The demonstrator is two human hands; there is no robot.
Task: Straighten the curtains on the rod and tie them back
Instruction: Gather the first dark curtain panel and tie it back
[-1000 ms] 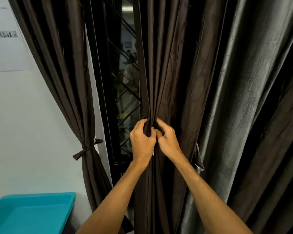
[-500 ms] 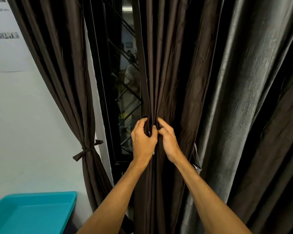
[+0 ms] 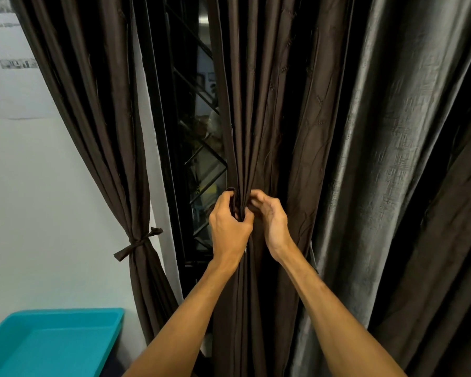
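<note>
Both forearms reach up from bottom edge. Left hand point(image 3: 229, 229) fisted round gathered brown curtain point(image 3: 256, 131) at centre, fingers curled over dark strip point(image 3: 231, 198), probably tie. Right hand point(image 3: 272, 219) just beside, fingertips pinching same bunch. Teal tray point(image 3: 65, 319) bottom left. Other curtain point(image 3: 93, 131) further left already cinched with tie point(image 3: 136, 243), against wall point(image 3: 38, 200). Window grille point(image 3: 199, 148) behind gap.
</note>
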